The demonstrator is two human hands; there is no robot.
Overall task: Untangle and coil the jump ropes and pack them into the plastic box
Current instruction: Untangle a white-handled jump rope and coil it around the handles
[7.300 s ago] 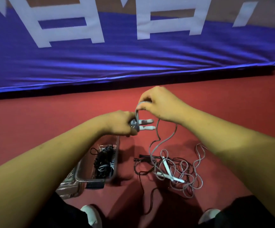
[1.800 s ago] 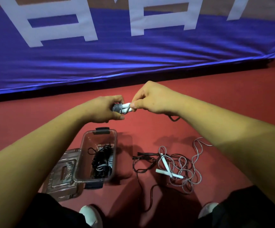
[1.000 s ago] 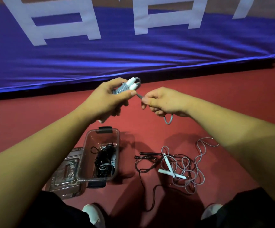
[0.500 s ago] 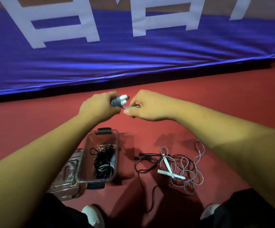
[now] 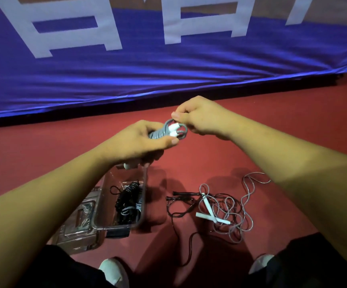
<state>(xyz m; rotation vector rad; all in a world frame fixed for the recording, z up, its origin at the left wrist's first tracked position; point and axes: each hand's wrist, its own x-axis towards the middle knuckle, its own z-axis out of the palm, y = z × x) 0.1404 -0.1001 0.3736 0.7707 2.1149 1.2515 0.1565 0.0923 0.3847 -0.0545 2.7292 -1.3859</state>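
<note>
The left hand (image 5: 139, 142) holds the grey jump rope (image 5: 164, 132) in the air above the red floor (image 5: 293, 142). Its fingers are curled round the wound bundle and the thumb is pressed on its side. The right hand (image 5: 201, 119) pinches the last loop of cord between thumb and forefinger, just beside the two white handle ends. I judge that the loose end is being tucked in, so the bundle is not yet locked.

The main risk is here: if the pinch slips, or the left thumb relaxes, the springy cord can unwind and the coils can open. A weak tuck may also come loose inside the plastic box (image 5: 145, 196). The box stands open on the floor below the left hand, with a coiled black rope (image 5: 127, 202) already inside and its lid (image 5: 79, 229) beside it on the left. An open bundle there could catch on the black one.

To the right of the box, a thin black cord (image 5: 177, 206) and a tangled grey rope (image 5: 228, 215) with white handles lie mixed together. A dropped bundle may fall into them and make a new tangle.
</note>
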